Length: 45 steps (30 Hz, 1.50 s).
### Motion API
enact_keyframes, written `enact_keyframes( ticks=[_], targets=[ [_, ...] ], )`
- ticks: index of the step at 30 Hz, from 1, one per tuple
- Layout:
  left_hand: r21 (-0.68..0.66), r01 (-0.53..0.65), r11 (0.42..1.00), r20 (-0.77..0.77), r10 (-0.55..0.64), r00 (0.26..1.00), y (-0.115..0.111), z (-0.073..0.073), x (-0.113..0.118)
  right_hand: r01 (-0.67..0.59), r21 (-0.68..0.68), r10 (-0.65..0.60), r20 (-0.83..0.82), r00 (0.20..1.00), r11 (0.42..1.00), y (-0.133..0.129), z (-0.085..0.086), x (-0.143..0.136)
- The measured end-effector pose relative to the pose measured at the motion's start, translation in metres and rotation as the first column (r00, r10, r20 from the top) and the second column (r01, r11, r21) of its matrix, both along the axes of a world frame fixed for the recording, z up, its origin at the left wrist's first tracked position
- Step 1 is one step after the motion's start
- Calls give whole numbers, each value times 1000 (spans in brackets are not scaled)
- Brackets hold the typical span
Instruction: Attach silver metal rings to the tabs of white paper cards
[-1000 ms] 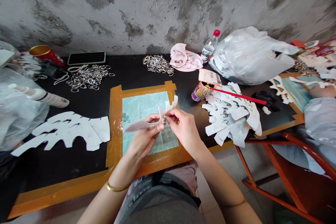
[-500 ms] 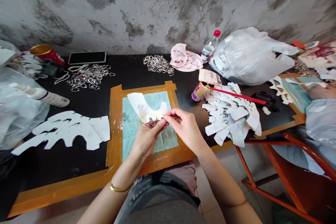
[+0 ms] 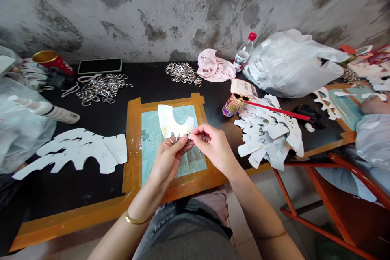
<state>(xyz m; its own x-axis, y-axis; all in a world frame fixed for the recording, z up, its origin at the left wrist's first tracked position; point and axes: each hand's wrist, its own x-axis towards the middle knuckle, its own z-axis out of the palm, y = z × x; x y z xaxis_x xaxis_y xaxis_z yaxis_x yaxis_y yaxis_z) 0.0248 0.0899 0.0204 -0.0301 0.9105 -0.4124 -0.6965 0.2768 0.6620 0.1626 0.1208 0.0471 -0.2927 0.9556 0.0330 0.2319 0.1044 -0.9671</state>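
My left hand (image 3: 168, 157) is closed on the lower edge of a curved white cut-out piece (image 3: 167, 121), thumb on top, above a pale green sheet (image 3: 189, 166). A thin metal ring (image 3: 173, 140) shows at the piece's lower edge beside my left thumb. My right hand (image 3: 215, 146) pinches at the piece's right end, close to the left fingertips. A small shiny bit, perhaps another ring, shows between the fingers there; the fingers mostly hide it. To the left lie overlapping white cut-out pieces (image 3: 88, 148).
Piles of metal rings (image 3: 102, 88) (image 3: 183, 74) lie at the back. On the right, a patterned can (image 3: 232, 105) with a red stick (image 3: 274, 110) stands beside heaped white pieces (image 3: 268, 134). A spray bottle (image 3: 45, 109) lies left. Another person's sleeve (image 3: 373, 138) shows far right.
The white piece has turned more upright, its upper left end shifting right. A ring at its lower edge shows more plainly. Both hands stay in nearly the same place.
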Motion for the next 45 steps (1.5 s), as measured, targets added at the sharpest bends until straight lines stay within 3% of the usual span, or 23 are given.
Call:
enact_keyframes(
  ticks=[4, 9, 19, 26, 31, 37, 41, 45],
  targets=[
    [0, -30, 1000, 13, 30, 999, 0, -2, 1, 30, 134, -39, 63, 997, 991, -4, -2, -1],
    [-13, -1, 1000, -1, 1, 1000, -2, -3, 4, 12, 195, -41, 144, 989, 981, -6, -2, 0],
    [75, 84, 994, -202, -67, 977, -10, 2, 3, -24, 115, 2, 189, 982, 993, -9, 10, 9],
    [74, 23, 997, -235, -5, 972, -11, -2, 0, -49, 80, 39, 113, 993, 996, -8, 10, 13],
    [83, -47, 995, -433, 79, 898, -10, -4, -2, 54, 265, -87, 116, 989, 963, -10, 12, 12],
    [165, -61, 984, -625, 152, 766, -16, 8, 7, 22, 501, -139, 197, 971, 865, -15, 3, -7],
    [144, -26, 989, -639, 112, 761, -19, 13, 8, 39, 527, -139, 152, 979, 849, -13, 0, -7],
    [152, 70, 986, -561, 27, 828, -19, 5, 4, 119, 472, -179, 85, 980, 873, -14, -2, -6]
  ],
)
